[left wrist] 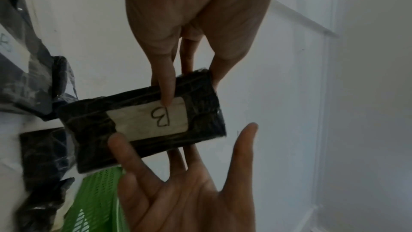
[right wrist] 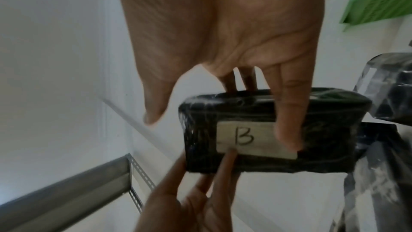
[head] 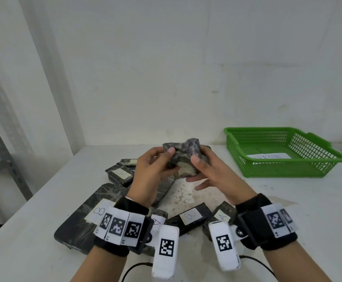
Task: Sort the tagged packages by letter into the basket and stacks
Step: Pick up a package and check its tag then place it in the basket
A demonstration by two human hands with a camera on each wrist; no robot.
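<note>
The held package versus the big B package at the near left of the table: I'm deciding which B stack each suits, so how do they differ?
The held package is small and up in the air, gripped by the left hand and the right hand; the big B package is much larger and lies flat on the table, untouched. Both are black-wrapped with a pale B tag.

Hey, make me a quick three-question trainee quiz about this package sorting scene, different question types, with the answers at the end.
1. True or false: the green plastic mesh basket already holds black wrapped packages.
2. Which letter is on the tag of the small black plastic-wrapped package held by the left hand and right hand? A) A B) B C) C
3. Fill in: the large flat black package on the white table is tagged ___.

Key: 1 false, only a paper sheet lies inside; 2 B; 3 B.
</note>
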